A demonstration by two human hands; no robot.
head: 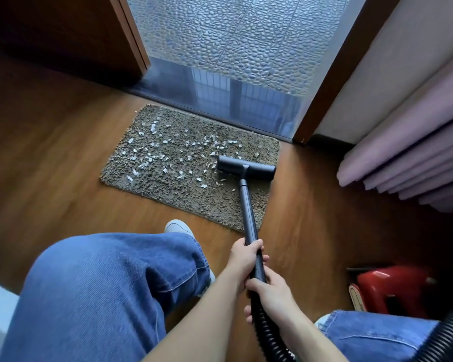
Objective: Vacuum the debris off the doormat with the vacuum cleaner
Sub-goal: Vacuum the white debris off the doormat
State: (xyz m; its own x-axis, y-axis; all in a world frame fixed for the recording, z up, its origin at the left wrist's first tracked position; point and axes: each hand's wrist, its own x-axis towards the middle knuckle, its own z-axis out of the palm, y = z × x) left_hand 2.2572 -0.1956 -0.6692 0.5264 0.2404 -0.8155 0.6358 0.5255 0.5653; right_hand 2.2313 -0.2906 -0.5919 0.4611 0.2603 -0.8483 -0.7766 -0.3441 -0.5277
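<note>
A shaggy brown doormat lies on the wood floor before a glass door. Small white paper scraps are scattered over its left and middle parts. The black vacuum head rests on the mat's right side, with its dark wand running back toward me. My left hand grips the wand higher up. My right hand grips it just below, where the ribbed black hose begins. The strip of mat behind the head has few scraps.
The red vacuum body sits on the floor at the right, its hose curving past my right knee. Folded pink curtains hang at the right. My jeans-clad left leg and white shoe are near the mat's front edge. A dark wooden door stands at left.
</note>
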